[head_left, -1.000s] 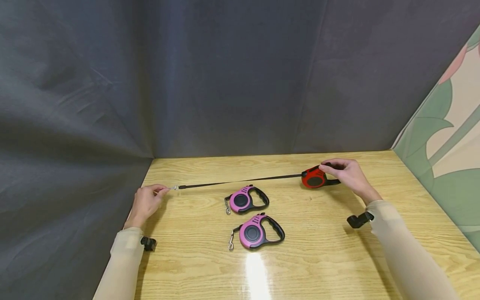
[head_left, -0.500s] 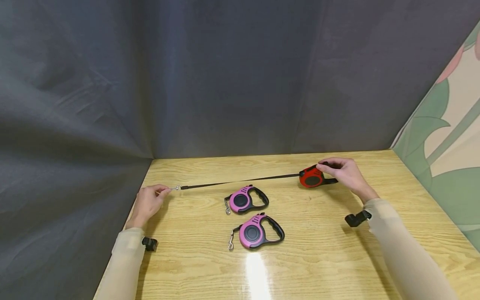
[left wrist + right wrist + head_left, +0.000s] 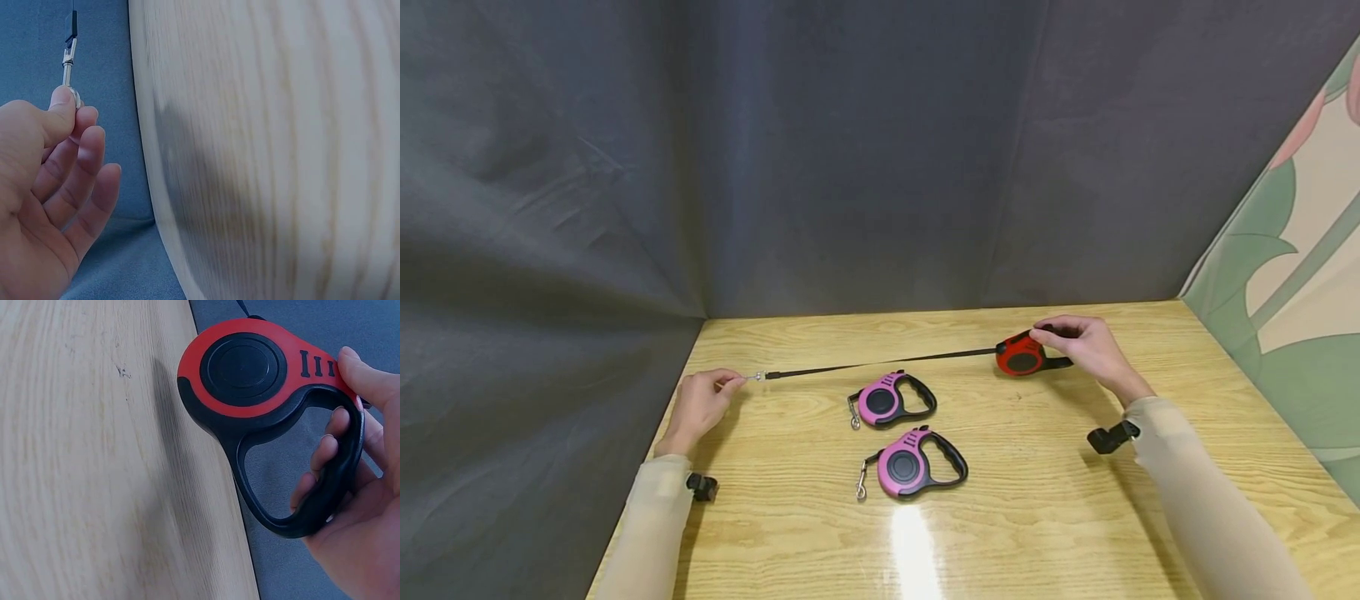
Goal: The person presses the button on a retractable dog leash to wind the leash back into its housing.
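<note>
My right hand (image 3: pixel 1086 346) grips the black handle of a red retractable dog leash (image 3: pixel 1021 354) at the back right of the table. In the right wrist view, fingers curl through the handle loop (image 3: pixel 340 481) and the thumb lies along the top of the red case (image 3: pixel 247 369). A black strap (image 3: pixel 880 362) runs out of the case, stretched nearly straight to the left. At its end is a silver snap hook (image 3: pixel 756 377), pinched between thumb and forefinger of my left hand (image 3: pixel 696 408). The left wrist view shows the hook (image 3: pixel 67 65) with the other fingers loosely bent.
Two pink and black retractable leashes lie flat on the wooden table (image 3: pixel 1022 517): one (image 3: pixel 878 401) just in front of the strap, another (image 3: pixel 901 467) nearer me. Their clips point left. A dark cloth (image 3: pixel 865 167) hangs behind, and a patterned cloth (image 3: pixel 1300 333) borders the right.
My left hand has shifted slightly right with the hook. My right hand has moved slightly left with the red leash, so the drawn-out strap is a little shorter. The pink leashes stay put.
</note>
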Demonstrator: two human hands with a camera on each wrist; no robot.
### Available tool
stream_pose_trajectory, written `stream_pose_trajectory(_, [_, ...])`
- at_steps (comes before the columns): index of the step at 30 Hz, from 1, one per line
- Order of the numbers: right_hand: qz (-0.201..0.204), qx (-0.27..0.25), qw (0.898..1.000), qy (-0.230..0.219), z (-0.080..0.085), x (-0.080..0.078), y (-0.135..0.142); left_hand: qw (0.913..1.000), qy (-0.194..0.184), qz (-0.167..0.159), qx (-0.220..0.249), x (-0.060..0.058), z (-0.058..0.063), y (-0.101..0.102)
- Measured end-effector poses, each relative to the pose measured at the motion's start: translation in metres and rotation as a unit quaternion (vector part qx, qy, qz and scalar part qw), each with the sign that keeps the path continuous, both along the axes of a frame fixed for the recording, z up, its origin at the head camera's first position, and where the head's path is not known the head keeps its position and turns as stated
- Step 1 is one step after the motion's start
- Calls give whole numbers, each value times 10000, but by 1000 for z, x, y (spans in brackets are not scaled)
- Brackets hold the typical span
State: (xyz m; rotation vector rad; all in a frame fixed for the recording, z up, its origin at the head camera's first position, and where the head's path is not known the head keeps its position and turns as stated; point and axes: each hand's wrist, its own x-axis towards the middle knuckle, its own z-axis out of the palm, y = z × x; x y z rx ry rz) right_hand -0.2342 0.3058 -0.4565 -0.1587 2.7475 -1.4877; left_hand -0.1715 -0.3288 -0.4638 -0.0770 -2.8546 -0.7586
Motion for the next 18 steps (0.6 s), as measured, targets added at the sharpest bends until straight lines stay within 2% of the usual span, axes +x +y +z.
stream_pose_trajectory(18, [65,-26,10000,54,1,1,-2,10000,-79,18,50,-1,-1,0])
